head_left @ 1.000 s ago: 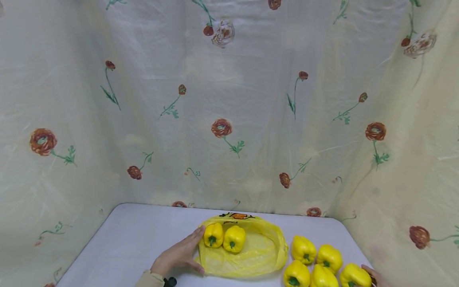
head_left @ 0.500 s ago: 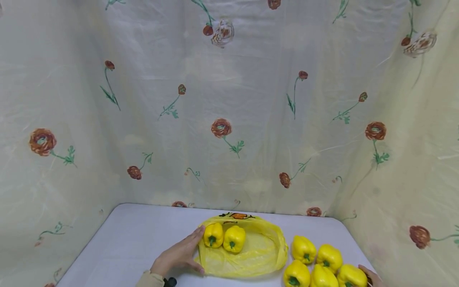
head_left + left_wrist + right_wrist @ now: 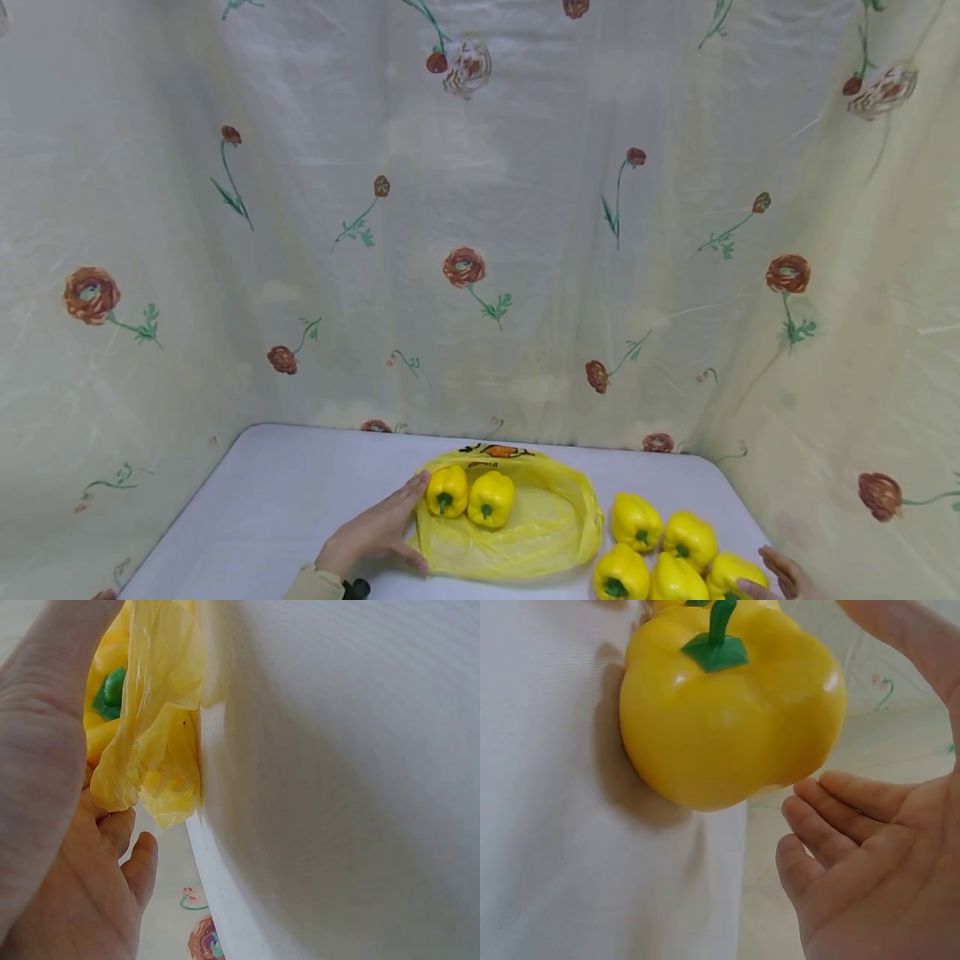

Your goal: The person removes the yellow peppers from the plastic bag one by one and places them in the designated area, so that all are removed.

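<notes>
A yellow plastic bag (image 3: 543, 521) lies spread with its mouth facing up, holding two yellow bell peppers (image 3: 491, 500) at its left side. My left hand (image 3: 378, 529) rests against the bag's left edge, thumb low and fingers extended toward the top. In the left wrist view, the crumpled bag rim (image 3: 169, 765) hangs over some of the fingers. To the right of the bag sit several loose yellow bell peppers (image 3: 633, 521). Beside the rightmost bell pepper (image 3: 727, 727), my right hand (image 3: 889, 862) is spread, thumb on one side and fingertips close to its lower edge.
The white table (image 3: 300, 483) has a rounded far edge. Flower-printed curtains (image 3: 540, 333) hang behind it and along both sides. A black round object (image 3: 360, 588) shows at my left wrist.
The rightmost bell pepper has shifted slightly left toward the others. My right hand has spread, its fingers now apart from the pepper and its thumb in front. My left hand stays still.
</notes>
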### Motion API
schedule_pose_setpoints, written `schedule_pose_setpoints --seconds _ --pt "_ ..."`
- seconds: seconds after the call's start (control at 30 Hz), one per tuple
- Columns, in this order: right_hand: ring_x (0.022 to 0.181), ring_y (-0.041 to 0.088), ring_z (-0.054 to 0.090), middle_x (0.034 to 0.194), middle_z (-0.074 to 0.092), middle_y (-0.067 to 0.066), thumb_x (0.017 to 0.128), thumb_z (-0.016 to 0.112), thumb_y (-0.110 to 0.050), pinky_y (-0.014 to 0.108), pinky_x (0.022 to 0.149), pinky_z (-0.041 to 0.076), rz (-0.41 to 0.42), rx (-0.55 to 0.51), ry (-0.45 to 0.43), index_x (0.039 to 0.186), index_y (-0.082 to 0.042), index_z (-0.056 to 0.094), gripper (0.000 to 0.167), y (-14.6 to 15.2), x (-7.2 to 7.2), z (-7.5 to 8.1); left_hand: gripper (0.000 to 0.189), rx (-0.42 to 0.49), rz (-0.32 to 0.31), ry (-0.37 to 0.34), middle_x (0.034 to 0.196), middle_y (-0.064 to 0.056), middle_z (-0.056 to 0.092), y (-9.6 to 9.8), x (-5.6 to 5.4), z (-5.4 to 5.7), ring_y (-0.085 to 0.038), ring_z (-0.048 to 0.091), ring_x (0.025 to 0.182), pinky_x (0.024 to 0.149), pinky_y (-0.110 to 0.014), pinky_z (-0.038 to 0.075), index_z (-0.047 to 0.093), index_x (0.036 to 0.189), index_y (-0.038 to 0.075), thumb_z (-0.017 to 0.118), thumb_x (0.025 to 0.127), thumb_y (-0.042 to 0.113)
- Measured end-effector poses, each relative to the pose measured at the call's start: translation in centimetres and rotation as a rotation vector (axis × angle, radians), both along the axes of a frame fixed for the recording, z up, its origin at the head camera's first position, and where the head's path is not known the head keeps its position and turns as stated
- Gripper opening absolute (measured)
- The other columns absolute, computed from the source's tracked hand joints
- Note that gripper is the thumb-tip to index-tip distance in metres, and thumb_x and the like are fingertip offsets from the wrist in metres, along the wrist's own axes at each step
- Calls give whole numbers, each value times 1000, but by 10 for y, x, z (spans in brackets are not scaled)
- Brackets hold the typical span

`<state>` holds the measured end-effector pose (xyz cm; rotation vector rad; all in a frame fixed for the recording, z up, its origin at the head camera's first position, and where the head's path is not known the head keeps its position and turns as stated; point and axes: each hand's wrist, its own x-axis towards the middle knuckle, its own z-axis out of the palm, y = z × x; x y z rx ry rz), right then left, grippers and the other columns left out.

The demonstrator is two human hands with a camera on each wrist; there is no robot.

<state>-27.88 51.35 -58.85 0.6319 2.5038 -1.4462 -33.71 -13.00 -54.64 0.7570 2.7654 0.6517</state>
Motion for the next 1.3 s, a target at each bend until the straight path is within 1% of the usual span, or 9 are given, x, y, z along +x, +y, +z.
schedule_pose_setpoints --seconds 0.1,0.23,0.37,0.5,0.83,1.0,1.07,1.17,1.3 --pt "139 56 5 153 2 37 74 70 -66 70 109 13 12 -13 1 151 4 -6 129 -3 4 13 132 5 8 -6 163 -9 5 0 -1 0 -29 14 150 120 -51 20 9 155 7 76 58 65" --pt "141 52 5 155 2 35 83 66 -59 66 113 11 60 -40 53 151 5 -7 118 -20 15 44 132 2 0 1 164 -10 5 0 -1 -1 -29 14 150 120 -51 21 8 155 7 76 59 65" --pt "143 47 10 157 6 32 88 62 -54 60 115 13 115 28 107 152 5 -2 108 -42 24 74 131 3 -8 7 164 -10 5 0 -2 -1 -29 14 150 120 -50 21 8 155 6 76 59 64" --pt "142 45 15 157 10 31 91 60 -51 57 114 15 172 84 143 152 6 1 102 -60 28 95 132 2 0 9 163 -9 5 0 -2 0 -29 14 150 120 -50 21 8 156 7 77 58 64" --pt "141 49 20 154 17 33 98 56 -37 58 112 19 275 72 226 150 8 7 85 -97 26 108 131 7 -17 4 163 -11 7 0 -3 0 -30 15 149 120 -51 21 9 155 6 78 60 63" --pt "143 45 19 156 18 29 96 57 -39 54 116 19 281 41 232 152 3 9 85 -120 24 115 132 1 -3 7 164 -9 6 0 -3 1 -29 15 150 120 -50 21 9 156 8 77 58 64" --pt "143 42 23 156 22 27 96 58 -40 47 116 23 287 76 253 152 1 13 84 -129 24 117 132 4 -4 6 163 -10 6 0 -3 1 -29 15 150 120 -50 21 8 156 8 78 58 64" --pt "140 30 36 153 31 25 95 61 -37 25 113 35 305 135 322 151 0 21 78 -142 25 119 132 14 -10 -2 163 -10 5 -1 -3 0 -30 15 149 120 -50 21 7 156 8 78 59 63" --pt "136 19 42 151 37 21 93 64 -34 8 103 38 321 154 380 149 -3 26 75 -158 26 123 131 16 -18 -8 163 -10 5 -1 -3 -1 -30 14 150 120 -50 21 7 156 7 78 60 62"
